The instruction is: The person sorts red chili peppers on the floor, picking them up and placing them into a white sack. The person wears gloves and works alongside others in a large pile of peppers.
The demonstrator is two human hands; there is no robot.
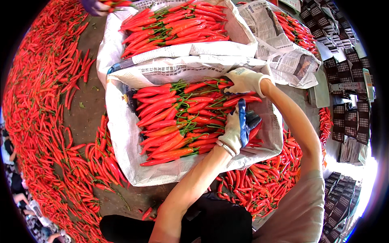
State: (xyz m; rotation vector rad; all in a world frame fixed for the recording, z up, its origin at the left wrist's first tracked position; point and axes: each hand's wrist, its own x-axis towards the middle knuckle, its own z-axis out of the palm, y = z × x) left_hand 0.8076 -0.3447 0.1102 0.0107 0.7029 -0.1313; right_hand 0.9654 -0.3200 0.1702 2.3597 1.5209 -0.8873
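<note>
Long red chili peppers [168,137] with green stems lie in rows inside a newspaper-lined box [139,176] in front of me. My left hand [236,127], in a white glove with a blue coated palm, rests over the peppers on the box's right side. Its thumb points up, apart from the fingers, and no pepper shows in its grasp. My right hand [245,81], gloved in the same way, reaches to the far right corner. Its fingers curl over a few chili peppers there, partly hiding them.
Behind stands a second paper-lined box [237,30] of peppers. A big pile of loose peppers [36,117] covers the left floor; another heap [263,186] lies right of my knees. Newspaper [293,67] covers more peppers. Another person's gloved hand [95,6] holds peppers. Dark crates [344,73] stand right.
</note>
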